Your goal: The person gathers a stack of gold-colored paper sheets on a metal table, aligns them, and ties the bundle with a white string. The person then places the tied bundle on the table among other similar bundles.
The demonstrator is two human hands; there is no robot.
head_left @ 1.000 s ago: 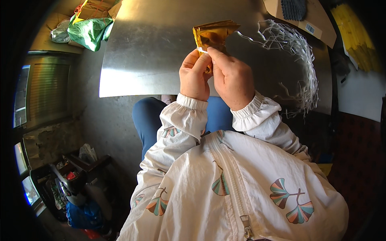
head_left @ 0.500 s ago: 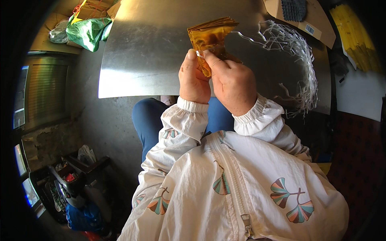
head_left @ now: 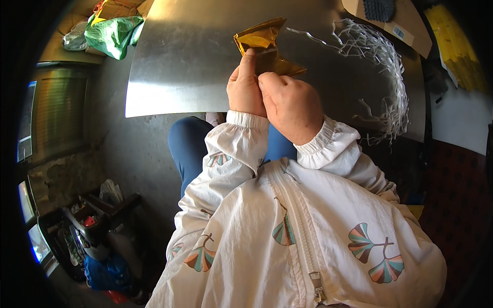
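sheets of golden film (head_left: pixel 261 37) over metal table (head_left: pixel 177 59), pinched in left hand (head_left: pixel 247 92), beside curled right hand (head_left: pixel 292 106) with grasp impossible to tell. squeeze firmly without crushing, aligning edges gently.

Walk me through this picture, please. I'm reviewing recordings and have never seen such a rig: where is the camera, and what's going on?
There is no robot here. The camera is the left one of two fisheye cameras worn on the person's head, looking down, so straight edges bend near the rim. The left hand and right hand are the wearer's own, coming out of a white patterned jacket. The left thumb presses a stack of glossy gold sheets; the right hand is curled beside it, its fingertips hidden. On the metal table lies a tangle of thin white strips, with cardboard at the far right.
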